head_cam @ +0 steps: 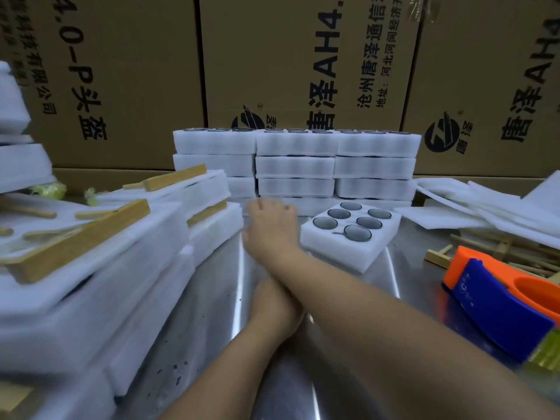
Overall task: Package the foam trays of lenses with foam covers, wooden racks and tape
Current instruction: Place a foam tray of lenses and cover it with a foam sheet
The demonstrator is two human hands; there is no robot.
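Note:
A white foam tray point(339, 256) holding several dark round lenses sits tilted on the steel table point(218, 298), right of centre. My right hand point(269, 228) reaches across to the left of it, fingers spread and empty, near the foot of the packaged bundles. My left hand point(274, 304) lies on the table under my right forearm, which crosses over it and hides its fingers. Wrapped foam bundles with wooden racks point(78, 241) on top are piled at the left. Foam covers point(472, 207) lie in loose sheets at the right. An orange and blue tape dispenser point(497, 307) rests at the right front.
Stacks of filled foam trays point(333, 168) form a low wall at the back of the table. Large printed cardboard boxes point(303, 62) stand behind them. Loose wooden racks point(491, 253) lie under the foam sheets at the right. More foam is piled at the far left.

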